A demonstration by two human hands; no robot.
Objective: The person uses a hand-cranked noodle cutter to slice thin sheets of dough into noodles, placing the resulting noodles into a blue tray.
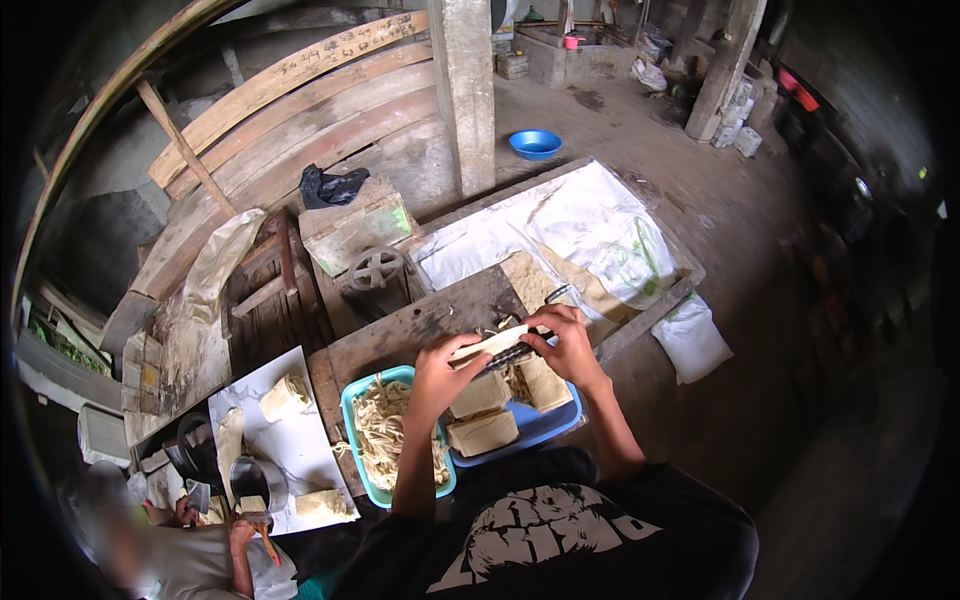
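Left hand (436,368) and right hand (572,345): fingers closed on a pale flat slab (487,345) held over the blue tray (540,425) of similar slabs. Teal tray (352,420), left: pale strips. White sack (690,342), right, on floor. Blue basin (535,144), far.

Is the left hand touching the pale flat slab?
Touching. The head view shows the left hand with its fingers closed around the pale slab's left end.
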